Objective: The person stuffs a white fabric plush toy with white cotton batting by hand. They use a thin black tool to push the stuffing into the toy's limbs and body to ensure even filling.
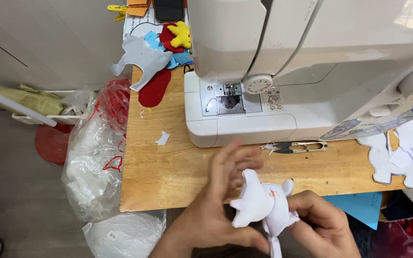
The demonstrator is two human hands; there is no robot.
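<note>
White stuffed toy (260, 203), a small animal shape with stubby limbs, is held over the near edge of the wooden table (168, 167), in front of the sewing machine (283, 71). It is pinched at its lower end by the right hand (319, 224), whose fingers are closed around the fabric. The left hand (216, 205) is pressed against the toy's left side, thumb under it, fingers spread and extended. Thread snips (295, 147) are seen lying just beyond, beside the machine's base.
</note>
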